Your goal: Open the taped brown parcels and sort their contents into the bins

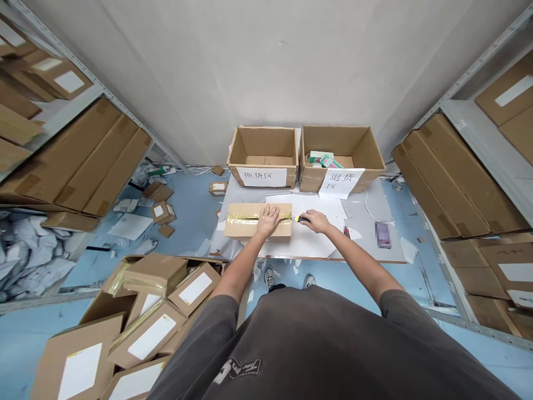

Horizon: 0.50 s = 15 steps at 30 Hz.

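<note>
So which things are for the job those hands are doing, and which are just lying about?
For the job:
- taped box, under the left hand
- yellow-and-black cutter, in the right hand
- probably the two open boxes with signs

Seemingly just lying about:
- small boxes on the floor
- white sheet on the floor

A pale grey wall (275, 66) rises above blue flooring (195, 194).
</note>
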Motion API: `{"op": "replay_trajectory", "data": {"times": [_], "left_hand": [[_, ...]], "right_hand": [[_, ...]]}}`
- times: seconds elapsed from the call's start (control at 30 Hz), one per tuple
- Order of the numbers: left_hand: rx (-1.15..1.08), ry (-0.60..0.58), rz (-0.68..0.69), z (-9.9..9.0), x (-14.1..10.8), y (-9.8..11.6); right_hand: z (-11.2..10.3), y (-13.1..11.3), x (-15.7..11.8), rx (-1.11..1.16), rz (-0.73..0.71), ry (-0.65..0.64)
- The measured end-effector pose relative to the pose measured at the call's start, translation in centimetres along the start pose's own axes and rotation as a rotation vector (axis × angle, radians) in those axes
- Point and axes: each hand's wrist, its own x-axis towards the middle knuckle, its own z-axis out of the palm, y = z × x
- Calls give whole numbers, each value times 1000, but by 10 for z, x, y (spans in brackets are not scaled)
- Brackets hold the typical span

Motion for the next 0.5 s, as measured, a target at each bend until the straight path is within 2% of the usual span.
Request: {"op": "replay_trajectory", "data": {"times": [0.17,0.37,0.5], "left_hand": [[11,12,-3,1,0,-1],[14,10,-4,4,0,-3],[-4,88,9,12,2,-7]], "right_hand": [[-6,6,9,-18,-20,-19],[-17,17,26,-18,-122,-65],[-19,25,37,13,-185,-67]]}}
